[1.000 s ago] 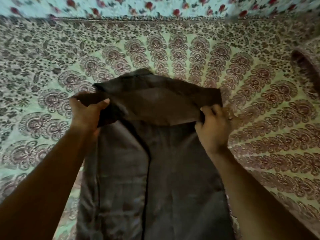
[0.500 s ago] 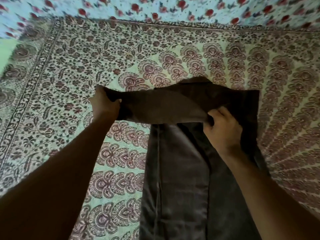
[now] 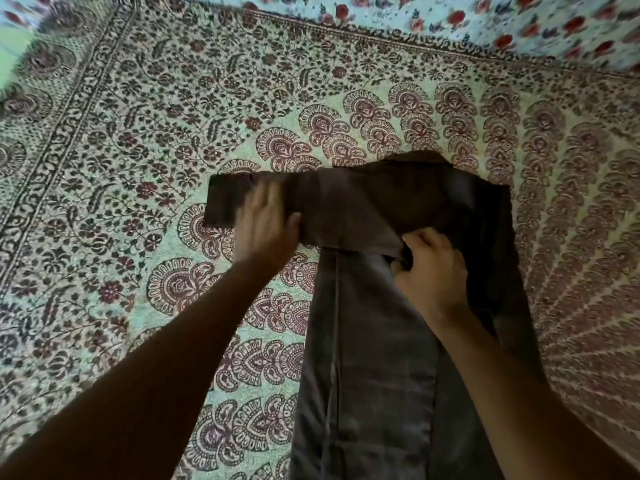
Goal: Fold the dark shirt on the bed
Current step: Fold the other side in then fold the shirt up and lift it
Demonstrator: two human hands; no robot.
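Presently the left hand [image 3: 265, 226] lies flat, fingers straight, on a sleeve [image 3: 242, 199] that sticks out sideways over the patterned bedspread [image 3: 104, 168]. That hand is motion-blurred, so its exact contact cannot be confirmed. The dark shirt [image 3: 374, 341] lies lengthwise on the bed, its body running toward the viewer and cut off at the lower edge. The right hand [image 3: 429, 268], apart from the left, has its fingers curled on the fold where sleeve meets body.

Risks, as judged: if the right hand's pinch slips, the crease may shift and the sleeve drag askew; pressing unevenly could trap wrinkles. The collar end is in shadow and the hem is out of frame.
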